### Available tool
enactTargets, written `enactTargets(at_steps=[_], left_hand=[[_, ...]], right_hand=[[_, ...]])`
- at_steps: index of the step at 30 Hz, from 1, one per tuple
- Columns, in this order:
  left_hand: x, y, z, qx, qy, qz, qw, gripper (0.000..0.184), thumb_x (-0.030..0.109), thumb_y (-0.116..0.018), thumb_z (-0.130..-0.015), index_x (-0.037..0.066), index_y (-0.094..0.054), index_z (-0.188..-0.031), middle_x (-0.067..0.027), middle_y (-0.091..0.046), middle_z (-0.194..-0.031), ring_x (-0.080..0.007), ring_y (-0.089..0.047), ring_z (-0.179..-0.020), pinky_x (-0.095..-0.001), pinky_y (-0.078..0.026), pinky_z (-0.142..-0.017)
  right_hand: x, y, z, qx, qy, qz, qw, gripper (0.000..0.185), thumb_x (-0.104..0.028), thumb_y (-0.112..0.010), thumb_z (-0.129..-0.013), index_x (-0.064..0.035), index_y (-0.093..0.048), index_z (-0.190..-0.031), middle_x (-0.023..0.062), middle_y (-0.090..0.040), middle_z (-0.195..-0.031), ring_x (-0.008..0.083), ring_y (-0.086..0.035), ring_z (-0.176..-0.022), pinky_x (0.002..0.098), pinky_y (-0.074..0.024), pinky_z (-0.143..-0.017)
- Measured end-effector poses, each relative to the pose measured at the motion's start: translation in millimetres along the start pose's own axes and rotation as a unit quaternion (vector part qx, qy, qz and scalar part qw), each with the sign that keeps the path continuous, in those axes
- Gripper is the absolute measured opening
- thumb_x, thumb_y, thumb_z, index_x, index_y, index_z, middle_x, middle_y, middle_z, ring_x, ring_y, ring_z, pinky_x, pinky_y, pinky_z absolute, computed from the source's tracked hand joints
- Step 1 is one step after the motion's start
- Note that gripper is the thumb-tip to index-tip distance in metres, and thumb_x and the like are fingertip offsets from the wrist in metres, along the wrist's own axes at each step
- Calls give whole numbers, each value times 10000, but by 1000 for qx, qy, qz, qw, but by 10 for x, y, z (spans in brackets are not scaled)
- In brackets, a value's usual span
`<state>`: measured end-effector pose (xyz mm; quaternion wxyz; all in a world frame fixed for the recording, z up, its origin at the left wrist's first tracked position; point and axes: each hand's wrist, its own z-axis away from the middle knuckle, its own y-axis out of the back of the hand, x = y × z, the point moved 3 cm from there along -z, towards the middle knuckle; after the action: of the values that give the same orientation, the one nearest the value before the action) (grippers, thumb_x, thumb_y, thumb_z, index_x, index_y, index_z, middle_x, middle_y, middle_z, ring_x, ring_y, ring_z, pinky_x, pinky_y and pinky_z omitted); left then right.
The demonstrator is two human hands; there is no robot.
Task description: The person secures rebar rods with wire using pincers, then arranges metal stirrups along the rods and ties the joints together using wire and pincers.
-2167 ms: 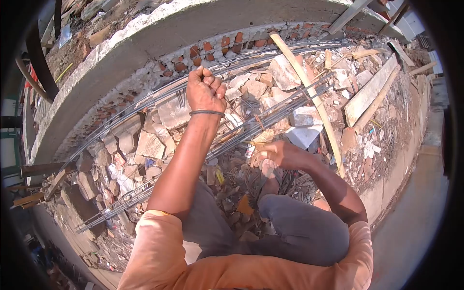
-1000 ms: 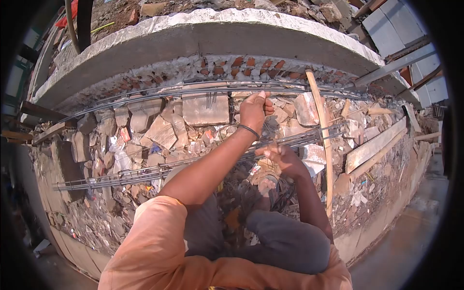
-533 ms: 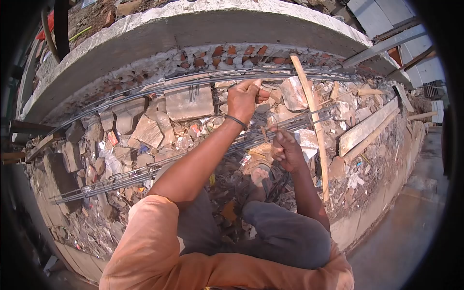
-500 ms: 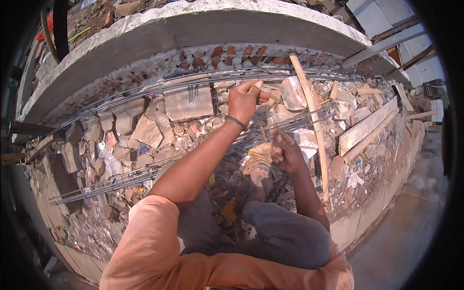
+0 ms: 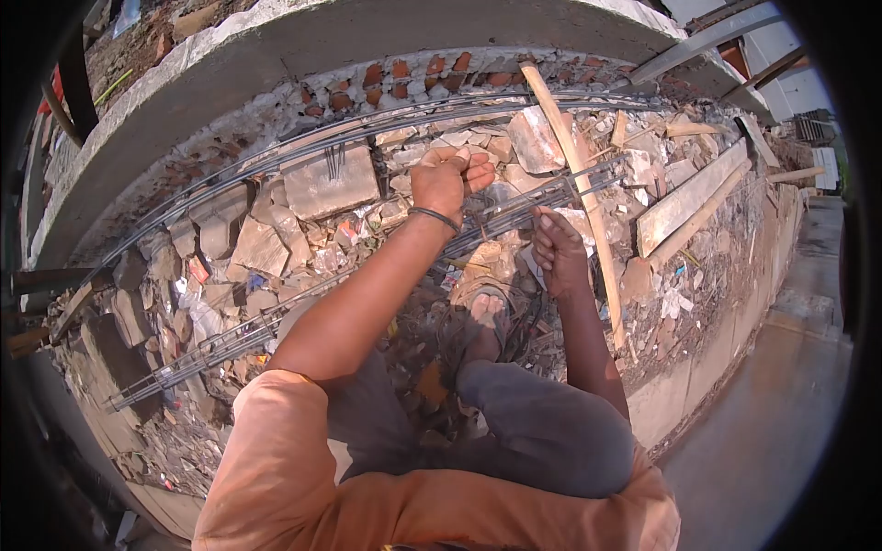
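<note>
My left hand (image 5: 445,184), with a dark band at the wrist, is raised just above the near bundle of steel bars (image 5: 514,216). Its fingers are curled towards the thumb; whatever may be between them is too small to make out. To the right, my right hand (image 5: 559,246) is closed in a pinch at the near side of the same bundle, and what it holds is too thin to tell. Between the two hands a short rusty wire piece stands at the bars. My foot (image 5: 484,321) rests on rubble below the bundle.
A second bundle of bars (image 5: 358,122) runs along the broken brick and concrete wall (image 5: 303,55). A wooden strip (image 5: 588,197) crosses the near bars. Wide planks (image 5: 694,204) lie at the right. Broken bricks and rubble (image 5: 331,179) spread all around.
My right hand has moved slightly up and right, away from my left hand, and its fingers are curled tighter. The fingers of my left hand are a little more spread. The view has shifted.
</note>
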<state>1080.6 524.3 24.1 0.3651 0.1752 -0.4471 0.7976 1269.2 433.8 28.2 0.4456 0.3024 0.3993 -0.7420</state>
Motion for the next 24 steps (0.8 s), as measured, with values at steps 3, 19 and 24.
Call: enactTargets(at_steps=[3, 19, 24], left_hand=[[-143, 17, 13, -3, 7, 5, 1000, 140, 33, -466, -951, -82, -475, -1030, -256, -626, -999, -301, -671, -849, -369, -606, -753], [-59, 255, 0, -1, 12, 25, 1000, 78, 17, -542, -910, -30, -486, -937, -213, -639, -977, -264, -674, -849, -334, -603, -734], [278, 389, -130, 36, -93, 35, 994, 151, 88, -594, -923, -10, -479, -922, -148, -652, -849, -183, -656, -709, -293, -569, -593]], right_hand=[[-91, 83, -167, 26, 47, -24, 998, 263, -150, -590, -919, 17, -600, -1123, -61, -361, -626, 28, -299, -477, 184, -245, -407], [-385, -92, -531, 6, 27, 116, 993, 231, -188, -604, -929, -32, -626, -1098, -43, -469, -611, 33, -432, -520, 184, -308, -441], [-322, -49, -393, -125, -39, 223, 966, 307, -364, -610, -922, -58, -588, -930, -46, -404, -631, 56, -390, -501, 232, -367, -460]])
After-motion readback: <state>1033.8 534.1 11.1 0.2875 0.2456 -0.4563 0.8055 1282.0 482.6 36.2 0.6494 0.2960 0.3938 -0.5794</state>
